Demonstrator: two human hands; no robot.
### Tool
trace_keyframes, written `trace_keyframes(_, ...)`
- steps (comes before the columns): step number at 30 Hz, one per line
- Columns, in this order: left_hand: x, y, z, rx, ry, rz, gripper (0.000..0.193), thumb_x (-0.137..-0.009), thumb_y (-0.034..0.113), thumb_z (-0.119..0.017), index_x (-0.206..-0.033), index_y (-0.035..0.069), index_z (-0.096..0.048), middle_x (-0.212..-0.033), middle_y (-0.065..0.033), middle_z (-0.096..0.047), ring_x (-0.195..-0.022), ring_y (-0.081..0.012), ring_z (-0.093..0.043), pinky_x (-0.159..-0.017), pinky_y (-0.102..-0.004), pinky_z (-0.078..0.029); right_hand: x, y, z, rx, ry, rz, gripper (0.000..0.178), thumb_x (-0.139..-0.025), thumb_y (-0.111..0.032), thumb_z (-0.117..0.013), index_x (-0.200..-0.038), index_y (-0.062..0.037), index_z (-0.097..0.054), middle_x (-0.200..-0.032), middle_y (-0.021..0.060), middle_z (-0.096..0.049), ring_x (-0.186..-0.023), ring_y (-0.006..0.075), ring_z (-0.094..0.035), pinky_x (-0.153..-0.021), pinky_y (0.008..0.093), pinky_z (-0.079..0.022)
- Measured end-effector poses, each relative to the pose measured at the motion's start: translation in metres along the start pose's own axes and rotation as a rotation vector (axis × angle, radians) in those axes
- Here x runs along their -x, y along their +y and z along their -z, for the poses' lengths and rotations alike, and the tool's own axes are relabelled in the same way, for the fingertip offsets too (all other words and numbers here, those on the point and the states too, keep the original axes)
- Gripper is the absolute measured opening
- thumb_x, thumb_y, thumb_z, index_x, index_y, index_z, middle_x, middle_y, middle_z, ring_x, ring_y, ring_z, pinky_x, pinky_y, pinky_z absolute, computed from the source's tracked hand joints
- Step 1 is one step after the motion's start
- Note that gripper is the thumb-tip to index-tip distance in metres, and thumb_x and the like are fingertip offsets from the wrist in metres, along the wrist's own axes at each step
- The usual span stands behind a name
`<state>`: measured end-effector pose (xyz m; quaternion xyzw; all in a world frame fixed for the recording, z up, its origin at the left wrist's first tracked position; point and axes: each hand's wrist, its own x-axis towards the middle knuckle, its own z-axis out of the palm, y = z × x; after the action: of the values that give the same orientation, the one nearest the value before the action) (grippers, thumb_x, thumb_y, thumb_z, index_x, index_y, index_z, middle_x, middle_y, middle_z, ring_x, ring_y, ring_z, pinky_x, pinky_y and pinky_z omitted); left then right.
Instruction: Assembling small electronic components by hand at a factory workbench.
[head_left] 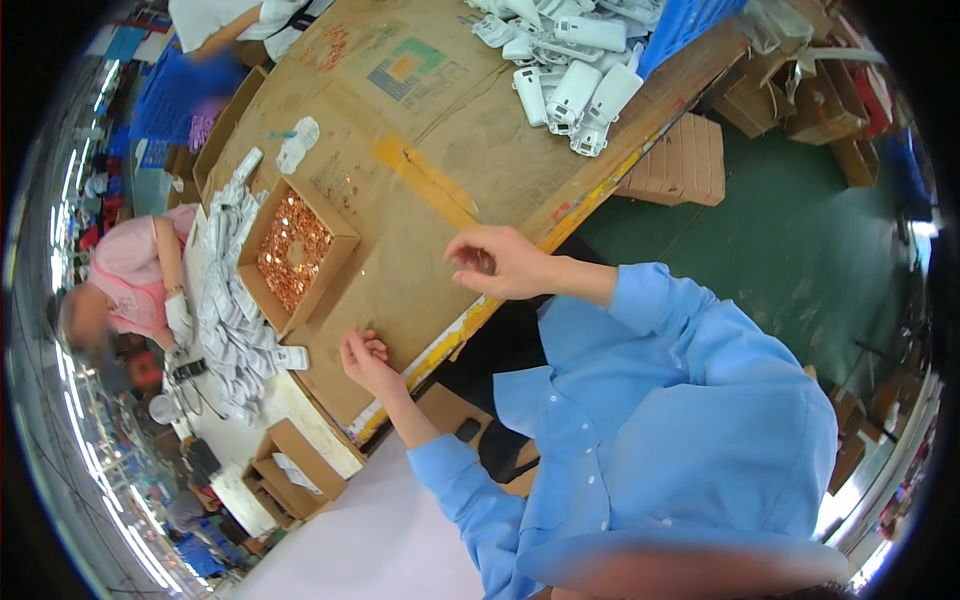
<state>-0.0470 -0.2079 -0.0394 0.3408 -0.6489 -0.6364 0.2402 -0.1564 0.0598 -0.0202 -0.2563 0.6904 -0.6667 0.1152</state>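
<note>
My left hand (pixel 370 360) hovers over the cardboard-covered table (pixel 420 130) by its near edge, just right of a box's lower corner. Its fingers are curled together, and anything between them is too small to make out. Farther right, my right hand (pixel 500 262) is cupped, thumb and fingers bent toward each other. Something dark or coppery seems to sit in its hollow, but I cannot tell what. Left of both hands stands an open cardboard box (pixel 345 245) holding many small shiny copper-coloured metal pieces (pixel 290 240). A few loose pieces are scattered beside it.
White plastic housings (pixel 575 90) are heaped at the far right beside a blue crate (pixel 690 30). More white parts (pixel 230 300) pile up left of the box. A co-worker in pink (pixel 130 270) sits there with a gloved hand; another person (pixel 240 25) is at the far side.
</note>
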Motion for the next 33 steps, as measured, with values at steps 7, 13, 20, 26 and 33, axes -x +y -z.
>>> trace_keyframes(7,0.003,-0.017,-0.005,0.050,0.057,-0.201,0.014,-0.094,0.013,-0.059,-0.100,0.000,-0.059,-0.072,-0.0025,-0.057,-0.056,-0.0050,-0.046,-0.049,-0.0187,-0.036,0.019,-0.029,0.128,0.938,0.305,0.228,0.041,-0.074,0.002,-0.058,-0.114,-0.0039,-0.057,-0.112,0.0159,-0.057,-0.108,0.0339,-0.053,-0.094,0.0420,-0.044)
trace_keyframes(13,0.008,-0.020,-0.006,0.129,0.026,-0.259,0.014,-0.090,0.007,-0.059,-0.102,-0.001,-0.058,-0.073,-0.0018,-0.056,-0.057,-0.0054,-0.046,-0.050,-0.0182,-0.036,0.008,-0.017,0.212,1.706,0.131,0.185,0.060,-0.073,0.000,-0.061,-0.130,-0.0091,-0.046,-0.134,0.0106,-0.047,-0.127,0.0297,-0.041,-0.102,0.0440,-0.038)
trace_keyframes(20,0.007,-0.020,-0.007,0.188,0.010,-0.244,0.014,-0.091,0.008,-0.060,-0.102,-0.001,-0.059,-0.073,-0.0020,-0.056,-0.057,-0.0045,-0.046,-0.049,-0.0179,-0.035,0.002,-0.012,0.245,1.797,0.057,0.249,0.043,-0.079,-0.004,-0.057,-0.121,-0.0086,-0.053,-0.125,0.0066,-0.054,-0.124,0.0262,-0.046,-0.102,0.0402,-0.039)
trace_keyframes(26,0.008,-0.018,-0.003,0.186,0.014,-0.242,0.014,-0.091,0.007,-0.059,-0.102,-0.002,-0.058,-0.074,-0.0021,-0.056,-0.058,-0.0048,-0.047,-0.051,-0.0180,-0.036,-0.002,-0.044,0.230,1.515,0.186,0.346,0.024,-0.083,-0.005,-0.058,-0.106,-0.0081,-0.062,-0.105,0.0062,-0.061,-0.105,0.0259,-0.056,-0.088,0.0380,-0.046)
trace_keyframes(33,0.007,-0.023,-0.005,0.120,-0.099,-0.300,0.017,-0.088,0.004,-0.060,-0.105,0.000,-0.060,-0.079,-0.0001,-0.057,-0.064,-0.0047,-0.050,-0.055,-0.0181,-0.039,-0.012,-0.046,0.114,0.519,0.213,-0.061,0.024,-0.087,-0.014,-0.062,-0.110,-0.0053,-0.064,-0.090,0.0042,-0.066,-0.079,0.0099,-0.058,-0.069,0.0290,-0.047)
